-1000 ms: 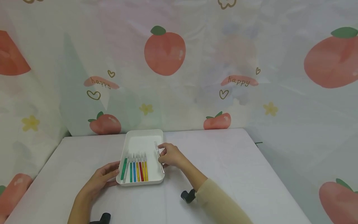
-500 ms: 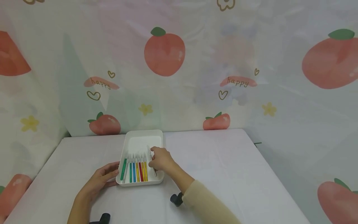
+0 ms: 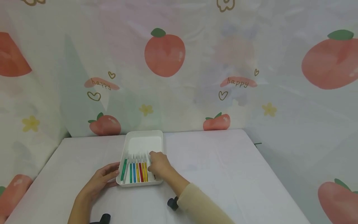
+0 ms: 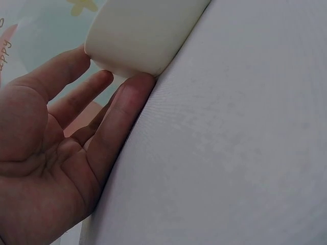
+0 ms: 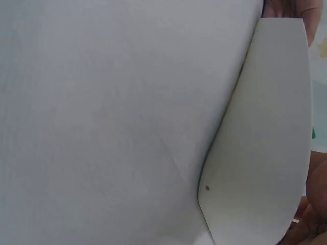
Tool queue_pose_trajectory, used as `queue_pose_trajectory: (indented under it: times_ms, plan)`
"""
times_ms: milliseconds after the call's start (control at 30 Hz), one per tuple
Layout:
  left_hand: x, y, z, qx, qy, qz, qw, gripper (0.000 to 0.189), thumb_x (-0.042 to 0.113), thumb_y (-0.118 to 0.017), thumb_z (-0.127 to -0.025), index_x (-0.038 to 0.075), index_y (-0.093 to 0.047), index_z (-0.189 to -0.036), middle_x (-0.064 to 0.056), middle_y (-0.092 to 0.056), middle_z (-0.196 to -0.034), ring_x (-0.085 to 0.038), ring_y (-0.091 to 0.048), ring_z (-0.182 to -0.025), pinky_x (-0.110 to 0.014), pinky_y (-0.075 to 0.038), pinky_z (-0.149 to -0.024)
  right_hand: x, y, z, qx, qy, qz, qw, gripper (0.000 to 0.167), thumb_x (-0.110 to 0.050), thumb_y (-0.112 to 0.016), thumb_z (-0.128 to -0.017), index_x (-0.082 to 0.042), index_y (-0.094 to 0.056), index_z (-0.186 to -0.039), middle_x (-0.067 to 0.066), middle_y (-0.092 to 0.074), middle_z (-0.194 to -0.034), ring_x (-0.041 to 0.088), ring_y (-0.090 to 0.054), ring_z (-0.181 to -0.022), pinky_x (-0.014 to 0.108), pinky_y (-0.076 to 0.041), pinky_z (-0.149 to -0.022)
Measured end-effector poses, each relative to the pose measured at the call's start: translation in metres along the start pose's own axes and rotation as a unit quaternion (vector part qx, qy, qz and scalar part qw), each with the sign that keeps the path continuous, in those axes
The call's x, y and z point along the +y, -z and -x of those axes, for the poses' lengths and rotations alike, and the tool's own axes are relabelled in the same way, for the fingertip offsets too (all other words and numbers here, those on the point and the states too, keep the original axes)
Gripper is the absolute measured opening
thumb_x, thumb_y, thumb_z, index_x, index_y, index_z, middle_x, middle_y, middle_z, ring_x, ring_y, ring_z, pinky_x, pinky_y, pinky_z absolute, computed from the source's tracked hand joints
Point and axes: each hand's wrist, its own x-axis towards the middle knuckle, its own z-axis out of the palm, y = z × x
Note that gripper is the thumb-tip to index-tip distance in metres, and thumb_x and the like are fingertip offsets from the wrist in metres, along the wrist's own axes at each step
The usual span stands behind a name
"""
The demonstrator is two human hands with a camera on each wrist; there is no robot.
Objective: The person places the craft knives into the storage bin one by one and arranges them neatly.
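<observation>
In the head view a white tray (image 3: 144, 141) lies on the table, with several slim pen-like sticks (image 3: 137, 172) side by side in its near half. Their barrels are green, silver, blue, yellow and red, and their tops clear. My left hand (image 3: 102, 177) touches the tray's left side near the front corner; the left wrist view shows its fingertips against the outer wall. Over the tray's right part, my right hand (image 3: 160, 165) pinches a silver pen-like stick (image 3: 154, 177) beside the yellow ones. The hand hides much of that stick. In the right wrist view the tray wall (image 5: 260, 127) covers most of the fingers.
A white cloth covers the table (image 3: 223, 174). Behind it hangs a printed backdrop (image 3: 190, 93) with peaches. Dark wrist devices show under the right forearm (image 3: 172, 203) and by the left wrist (image 3: 104, 218).
My right hand has moved left and slightly nearer with the silver pen-like stick, from the tray's right rim to beside the yellow sticks. My left hand stays at the tray.
</observation>
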Motion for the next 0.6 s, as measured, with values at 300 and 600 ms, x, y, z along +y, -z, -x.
queue_pose_trajectory:
  times_ms: [300,600]
  plan:
    - [0.002,-0.003,-0.006,-0.009,-0.009,-0.005,0.9999,0.065,0.034,-0.067,-0.096,0.01,-0.041,-0.151,-0.019,-0.044,-0.15,-0.027,-0.062,-0.12,-0.037,-0.059,-0.089,0.0,0.0,0.006,0.028,0.019,-0.002,0.9994,0.052,-0.013,-0.074,-0.086,-0.01,-0.059,-0.136,0.008,-0.071,-0.113,0.02,-0.066,-0.099,0.039,-0.057,-0.088]
    - [0.011,0.006,0.006,-0.006,-0.01,-0.052,0.9986,0.068,0.039,-0.061,-0.099,0.012,-0.033,-0.154,-0.025,-0.041,-0.15,-0.032,-0.058,-0.124,-0.04,-0.059,-0.089,0.033,0.033,0.025,0.085,0.14,-0.081,0.9832,0.04,-0.018,-0.067,-0.091,-0.013,-0.062,-0.131,0.003,-0.069,-0.104,0.012,-0.066,-0.09,0.024,-0.054,-0.075]
